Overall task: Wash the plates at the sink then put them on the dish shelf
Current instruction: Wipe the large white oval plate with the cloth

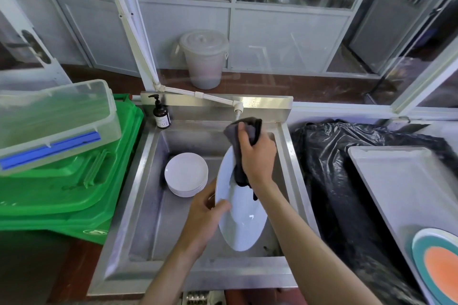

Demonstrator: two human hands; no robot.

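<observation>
A: Where's the plate?
B: The large white plate [241,218] is tilted over the steel sink [148,205]. The left hand [207,215] grips its rim.
A: And the other of the 2 hands?
B: The right hand [256,156] clutches a dark cloth [244,131] against the plate, under the tap [238,109]. A stack of white plates [186,174] sits in the basin.

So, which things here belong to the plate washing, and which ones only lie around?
Job: large white oval plate held by left hand; dark grey cloth gripped by right hand; stack of round white plates; steel sink; white tap.

Lying about: green plastic bins, clear lidded box, brown soap bottle, black bag, white bucket.
</observation>
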